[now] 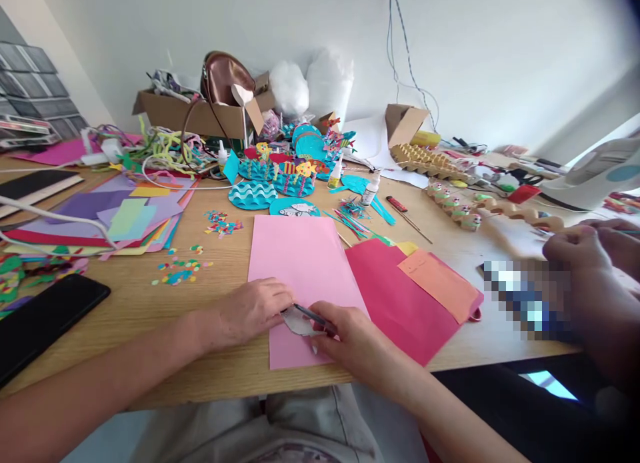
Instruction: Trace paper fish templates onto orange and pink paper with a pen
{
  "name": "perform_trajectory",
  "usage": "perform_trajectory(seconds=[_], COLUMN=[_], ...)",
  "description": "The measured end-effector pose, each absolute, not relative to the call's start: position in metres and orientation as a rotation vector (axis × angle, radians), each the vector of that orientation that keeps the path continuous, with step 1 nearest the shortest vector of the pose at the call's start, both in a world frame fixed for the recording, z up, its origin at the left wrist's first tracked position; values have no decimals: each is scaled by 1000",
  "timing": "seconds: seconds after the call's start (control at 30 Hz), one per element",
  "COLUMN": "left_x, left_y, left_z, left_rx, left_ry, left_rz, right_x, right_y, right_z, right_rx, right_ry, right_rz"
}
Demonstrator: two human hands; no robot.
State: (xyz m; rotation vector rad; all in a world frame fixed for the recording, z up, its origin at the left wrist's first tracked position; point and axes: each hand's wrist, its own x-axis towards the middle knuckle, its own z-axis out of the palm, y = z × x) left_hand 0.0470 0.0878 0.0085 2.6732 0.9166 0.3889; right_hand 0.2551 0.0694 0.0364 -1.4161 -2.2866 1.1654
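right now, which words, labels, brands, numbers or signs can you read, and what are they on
None can be read.
Orange paper: tiny marks near one end, too small to read.
White bottle: label too blurred to read.
Pink paper: no text visible.

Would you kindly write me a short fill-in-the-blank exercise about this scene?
1. The left hand rests on a ____ sheet.
2. The dark pen-like tool over the pale cutout is in the ____ hand.
3. The black phone lies to the ____ of that sheet.

Missing words: pink; right; left.
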Motion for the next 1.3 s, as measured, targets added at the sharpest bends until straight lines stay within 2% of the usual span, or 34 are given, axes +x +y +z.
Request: perform_trajectory(seconds=[0.4, 0.67, 1.3], left_x=[26, 20, 17], left_y=[80, 79, 77], left_z=[11, 6, 1], left_rx=[2505, 2513, 2520], left_ry=[837, 776, 816], left_rz=[439, 433, 523], right_x=[242, 239, 230], right_y=[49, 38, 33], right_z=[25, 39, 26], right_rx=[-1543, -1558, -1561], right_ry=[-1962, -2211, -2390], right_rz=[1394, 1234, 955])
